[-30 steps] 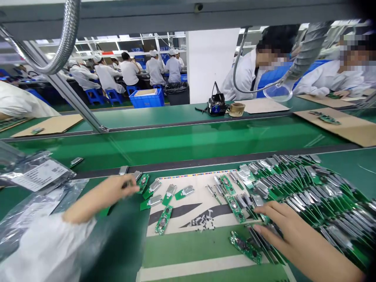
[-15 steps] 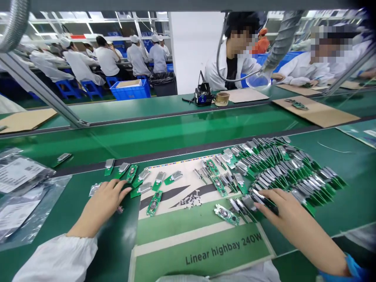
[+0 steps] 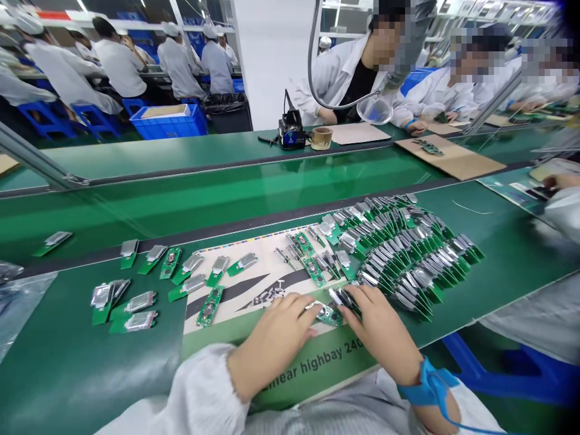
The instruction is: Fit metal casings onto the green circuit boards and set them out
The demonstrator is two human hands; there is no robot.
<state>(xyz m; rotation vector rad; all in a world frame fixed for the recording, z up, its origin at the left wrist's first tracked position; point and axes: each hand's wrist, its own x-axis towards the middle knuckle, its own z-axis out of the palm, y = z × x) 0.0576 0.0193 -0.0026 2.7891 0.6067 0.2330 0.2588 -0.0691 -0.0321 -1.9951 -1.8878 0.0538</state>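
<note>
My left hand [image 3: 278,329] is low over the printed sheet [image 3: 312,368], its fingers bent and thumb apart from them. Its fingertips reach the left end of a small green circuit board [image 3: 330,315]. Close by on the right, my right hand [image 3: 383,323] has thumb and fingers closed around upright circuit boards with silver battery packs [image 3: 339,297]; the fingers partly hide them. Beyond it, curved rows of similar boards [image 3: 389,260] lean against each other. A pile of tiny black and grey parts [image 3: 267,294] lies on the sheet, just past my left hand.
Loose boards with silver packs [image 3: 140,302] lie on the green table to the left, near a clear plastic bag [image 3: 27,308]. Across the green channel stand a tape roll [image 3: 321,138] and a cardboard sheet [image 3: 457,158]. A co-worker's sleeve [image 3: 564,211] is at the right.
My left hand has moved right, from the loose boards at the left to the board beside my right hand. The view has shifted to the right, showing more of the co-workers there.
</note>
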